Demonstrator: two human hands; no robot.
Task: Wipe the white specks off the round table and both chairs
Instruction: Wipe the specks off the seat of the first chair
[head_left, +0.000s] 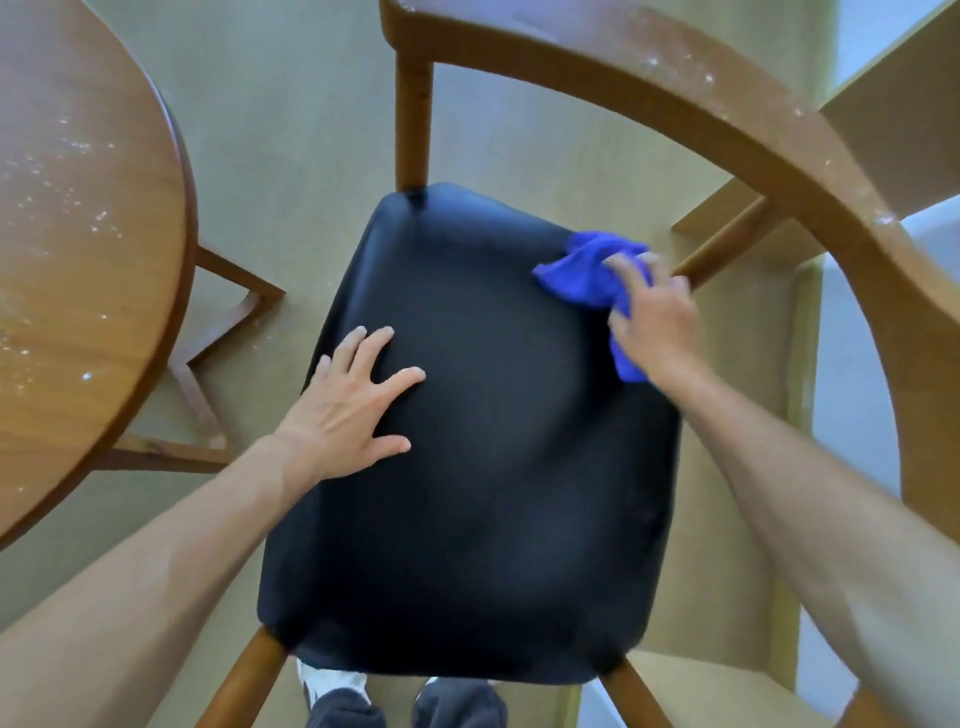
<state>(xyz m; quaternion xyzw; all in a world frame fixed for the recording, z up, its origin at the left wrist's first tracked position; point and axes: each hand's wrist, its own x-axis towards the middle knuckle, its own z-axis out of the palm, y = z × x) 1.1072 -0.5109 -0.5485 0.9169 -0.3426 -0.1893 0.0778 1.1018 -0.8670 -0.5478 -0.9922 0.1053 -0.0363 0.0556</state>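
The right hand (649, 317) holds a blue cloth (587, 275) bunched under its fingers at the far right corner of the black seat (467, 467), close to where the chair's rear post meets the cushion. The fingers curl over the cloth and press it down onto the seat. The left hand (353, 405) lies flat on the seat's left side, fingers spread and straight, gripping nothing; it looks to be steadying the chair (413, 119).

The seat shows no white specks that I can make out (the picture is a little blurred, so fine ones could be missed), and so I judge the cushion to be nearly done, with this corner as perhaps its last patch.

Much is left. The curved back rail (727, 104) of the chair is plainly dusted with white specks along its top, from the upper middle round to the right. The table (93, 208), at the left and well apart from the cloth, carries a scatter of specks across its top, thickest toward its left part. The second chair is not in view, so its state cannot be told.

By my estimate the task is in an early stretch: one seat about clean, with its rail, the table and the other chair yet to be wiped.
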